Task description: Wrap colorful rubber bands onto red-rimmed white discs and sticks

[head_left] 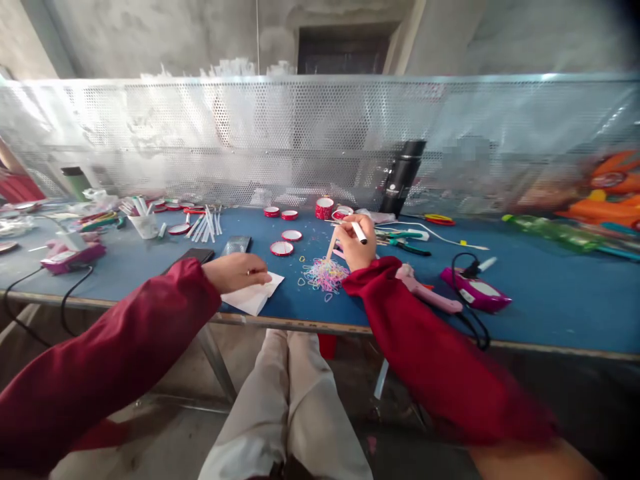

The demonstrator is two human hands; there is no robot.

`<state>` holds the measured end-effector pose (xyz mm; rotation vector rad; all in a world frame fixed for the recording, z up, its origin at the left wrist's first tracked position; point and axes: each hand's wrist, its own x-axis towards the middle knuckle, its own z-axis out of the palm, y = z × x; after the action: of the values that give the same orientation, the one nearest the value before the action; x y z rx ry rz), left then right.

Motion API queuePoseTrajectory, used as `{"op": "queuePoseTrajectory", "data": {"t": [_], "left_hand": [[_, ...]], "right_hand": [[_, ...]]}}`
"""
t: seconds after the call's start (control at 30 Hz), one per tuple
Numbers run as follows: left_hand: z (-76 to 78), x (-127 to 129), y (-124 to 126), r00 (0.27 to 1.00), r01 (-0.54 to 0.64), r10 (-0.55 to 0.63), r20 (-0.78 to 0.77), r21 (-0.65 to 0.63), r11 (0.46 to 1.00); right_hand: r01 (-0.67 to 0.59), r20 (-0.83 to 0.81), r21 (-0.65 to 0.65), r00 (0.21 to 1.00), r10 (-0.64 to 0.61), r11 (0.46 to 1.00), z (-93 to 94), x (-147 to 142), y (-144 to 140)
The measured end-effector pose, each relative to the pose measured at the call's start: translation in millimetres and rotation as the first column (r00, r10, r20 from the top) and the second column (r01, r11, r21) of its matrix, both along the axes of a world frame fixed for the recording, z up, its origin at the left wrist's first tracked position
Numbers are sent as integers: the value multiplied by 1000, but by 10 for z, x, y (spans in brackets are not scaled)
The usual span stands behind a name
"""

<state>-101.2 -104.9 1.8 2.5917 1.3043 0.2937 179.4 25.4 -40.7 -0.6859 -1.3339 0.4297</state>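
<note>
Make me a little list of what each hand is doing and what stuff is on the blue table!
left hand: rests on a white paper sheet
right hand: fingers pinch a thin white stick with a dark tip
below right hand: pile of small pastel rubber bands
table: blue top
right of hands: pink glue gun
behind: red-and-white round lids, black flask, mesh screen

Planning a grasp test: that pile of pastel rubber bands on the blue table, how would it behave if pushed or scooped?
The rubber band pile looks loose and tangled, so a push would probably spread it, not slide it whole. Strays already lie apart at its left edge, which suggests the bands are light and scatter easily. They look thin and floppy, so a scoop would likely drop some. The right hand is just above it.
</note>
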Motion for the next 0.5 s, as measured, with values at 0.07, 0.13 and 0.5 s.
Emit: {"op": "queuePoseTrajectory", "data": {"t": [0.07, 0.13, 0.5], "left_hand": [[-169, -69, -160, 998, -11, 17, -52, 102, 995], [-294, -93, -266, 998, -24, 35, -55, 198, 980], [-447, 42, -320, 980, -177, 195, -39, 273, 946]], "right_hand": [[7, 9, 3, 1000, -7, 1000, -6, -3, 7], [7, 14, -6, 1000, -7, 1000, -8, -4, 9], [36, 2, -16, 999, -36, 999, 32, -5, -31]]}}
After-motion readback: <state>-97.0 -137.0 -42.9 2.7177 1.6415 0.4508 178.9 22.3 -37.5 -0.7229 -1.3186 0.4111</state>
